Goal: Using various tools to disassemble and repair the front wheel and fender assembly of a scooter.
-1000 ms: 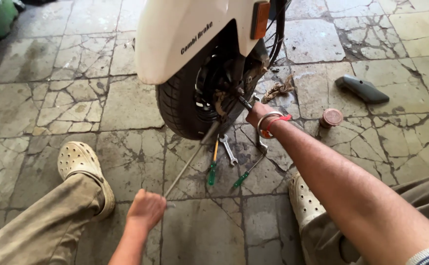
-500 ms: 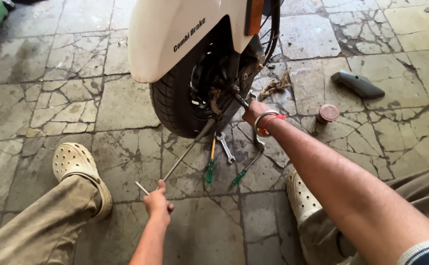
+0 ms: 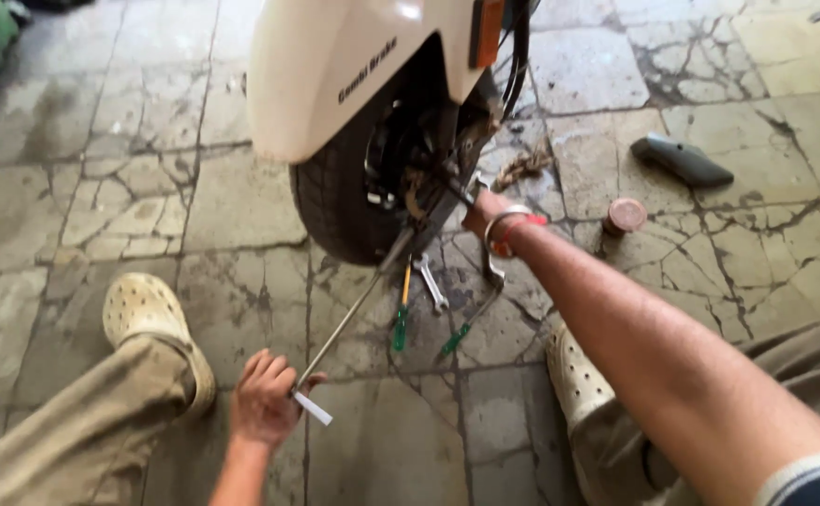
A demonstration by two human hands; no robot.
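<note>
A white scooter's rear end (image 3: pixel 354 75) with its black tyre (image 3: pixel 330 201) stands on the tiled floor. A long thin metal rod (image 3: pixel 354 314) slants from the wheel hub down toward me. My left hand (image 3: pixel 265 398) grips the rod's near end, where a small white tag sticks out. My right hand (image 3: pixel 485 211), with bands on the wrist, reaches into the hub beside the tyre; its fingers are partly hidden, closed around a dark tool or part there.
Two green-handled screwdrivers (image 3: pixel 401 319) and spanners (image 3: pixel 432 284) lie on the floor under the wheel. A small round rusty tin (image 3: pixel 625 215) and a dark plastic part (image 3: pixel 682 161) sit to the right. My cream clogs (image 3: pixel 152 323) rest on either side.
My left hand moved forward from a loose fist near my knee and took hold of the rod's near end. My right hand stayed at the hub.
</note>
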